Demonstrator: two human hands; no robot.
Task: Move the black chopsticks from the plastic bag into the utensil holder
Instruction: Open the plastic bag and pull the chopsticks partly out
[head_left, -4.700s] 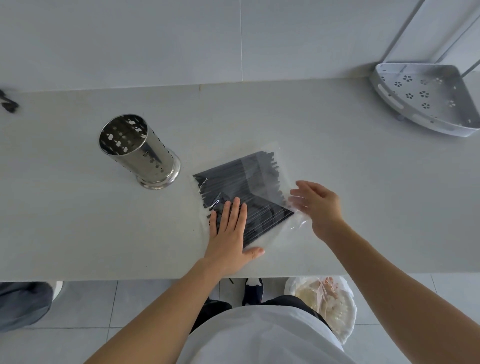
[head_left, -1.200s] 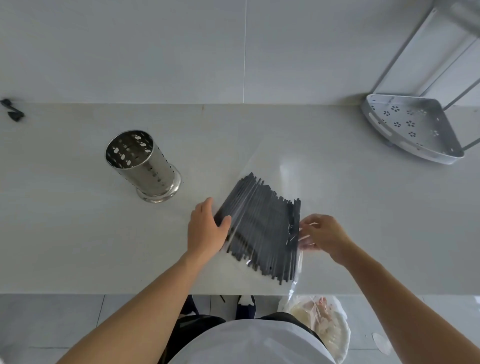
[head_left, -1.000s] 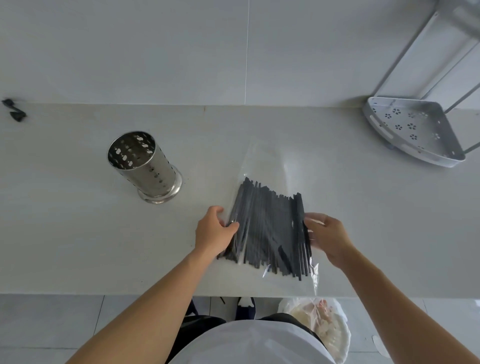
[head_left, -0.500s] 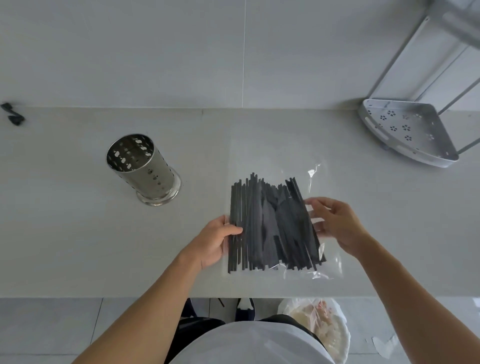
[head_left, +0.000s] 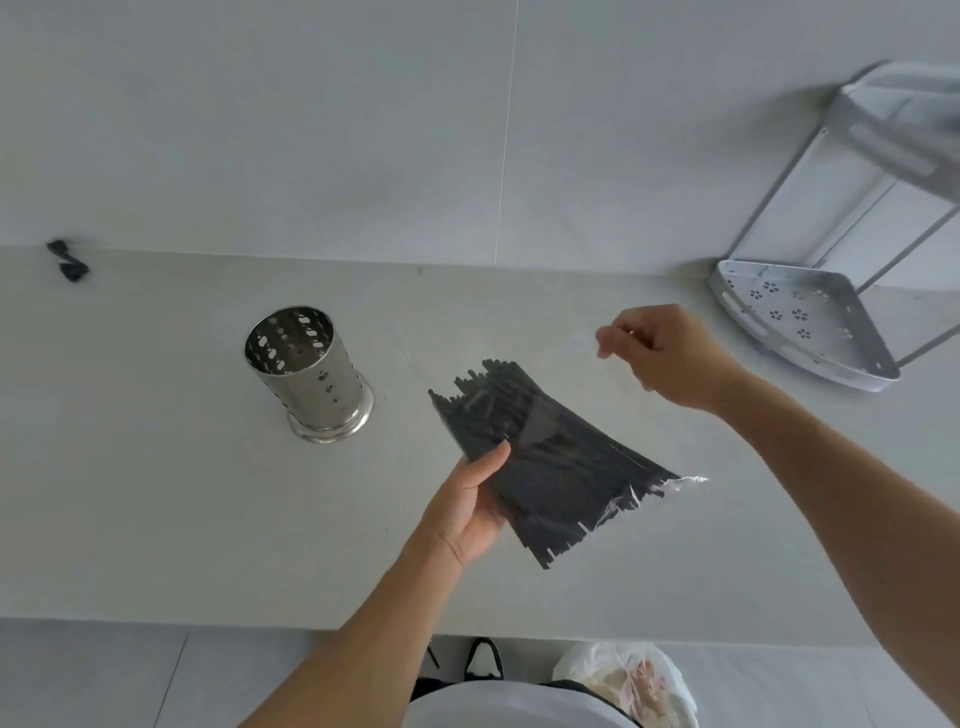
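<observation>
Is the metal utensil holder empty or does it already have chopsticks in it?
Empty: the utensil holder stands upright with only bare perforated wall visible inside.

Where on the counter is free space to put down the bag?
The counter is bare left of the utensil holder, and along the front edge below both hands. It is also bare between the right hand and the corner rack. The middle is crowded: the left hand holds the chopsticks there.

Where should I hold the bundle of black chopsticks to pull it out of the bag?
Probably by the far ends of the chopsticks, coming from the wall side. They point toward the open end of the bag, which the right hand pinches; the left hand supports the middle.
</observation>
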